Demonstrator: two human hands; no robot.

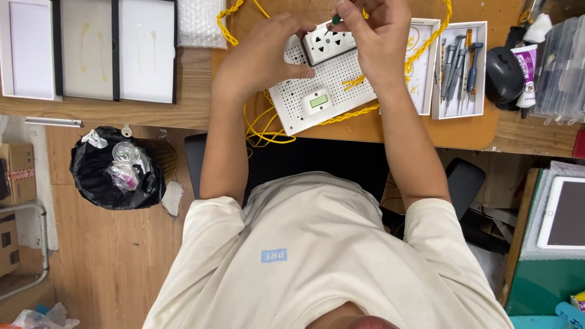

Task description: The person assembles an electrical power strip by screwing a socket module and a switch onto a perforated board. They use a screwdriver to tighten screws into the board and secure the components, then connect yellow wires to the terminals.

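A white perforated board [341, 79] lies on the wooden desk, with a white wall socket [329, 41] at its far end and a small white module with a green display [318, 100] near its front. My left hand [262, 55] rests on the board, fingers touching the socket's left edge. My right hand [378, 36] pinches a small green-handled screwdriver [334, 19] whose tip points down at the socket's top. Twisted yellow wires [265, 125] loop around and under the board.
A white tray of several small screwdrivers [458, 67] sits right of the board, then a black rounded object [503, 76] and a tube [528, 70]. White panels [91, 49] lie far left. A black-bagged bin [116, 176] stands below the desk, and a tablet [565, 213] lies at right.
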